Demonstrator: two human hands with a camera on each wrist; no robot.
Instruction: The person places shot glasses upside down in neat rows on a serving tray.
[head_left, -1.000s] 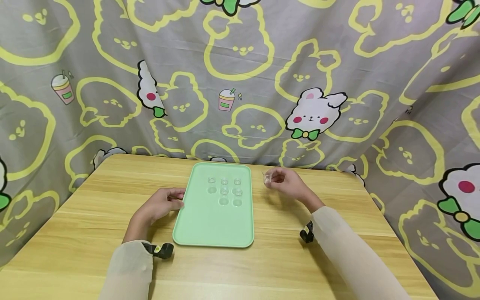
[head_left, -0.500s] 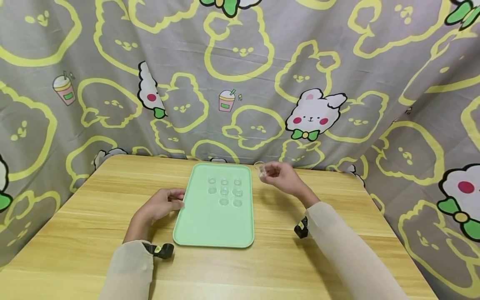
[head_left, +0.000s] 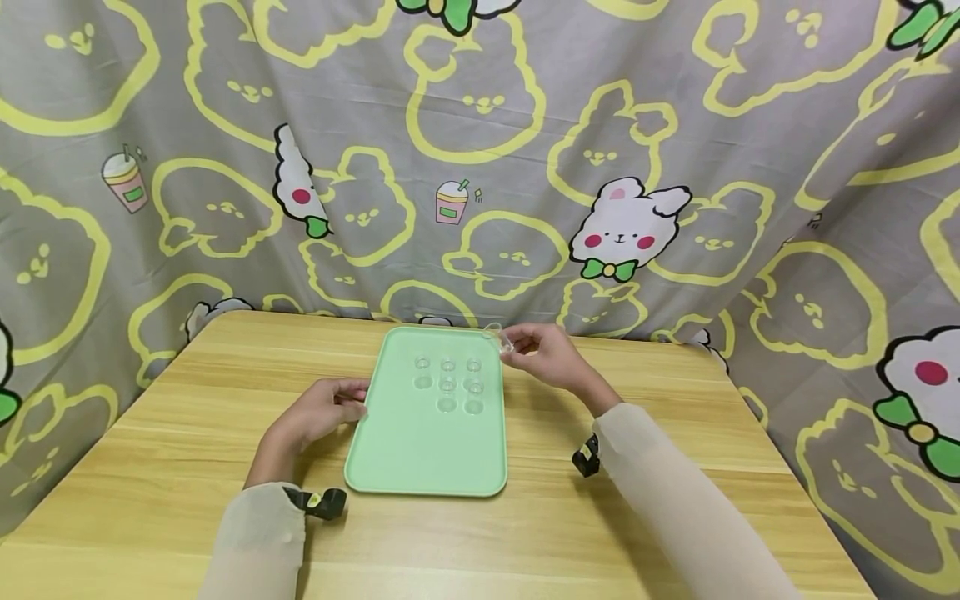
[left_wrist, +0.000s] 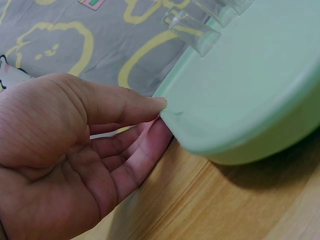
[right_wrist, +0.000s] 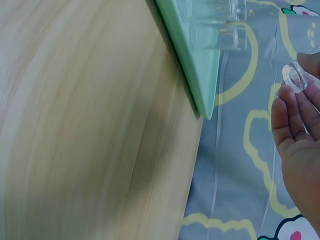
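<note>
A light green tray [head_left: 427, 450] lies on the wooden table. My left hand [head_left: 324, 410] pinches its left edge between thumb and fingers, as the left wrist view also shows. Several small clear shot glasses [left_wrist: 192, 32] stand in rows on the tray's far right part, apparently upside down, thick ends up. My right hand [head_left: 551, 357] holds another clear shot glass [head_left: 495, 336] near its thick base, tilted, above the tray's far right corner. In the right wrist view that glass's round base [right_wrist: 295, 77] shows at the fingertips; the rest of it is mostly hidden.
The wooden table [head_left: 645, 517] extends around the tray on all sides. Behind its far edge hangs a grey curtain [head_left: 517, 258] with yellow cartoon outlines. Black camera mounts [head_left: 322, 502] sit at both wrists.
My right hand has moved left with the shot glass, from beside the tray to its far right corner, and the glass has tipped over to the left. My left hand has stayed on the tray.
</note>
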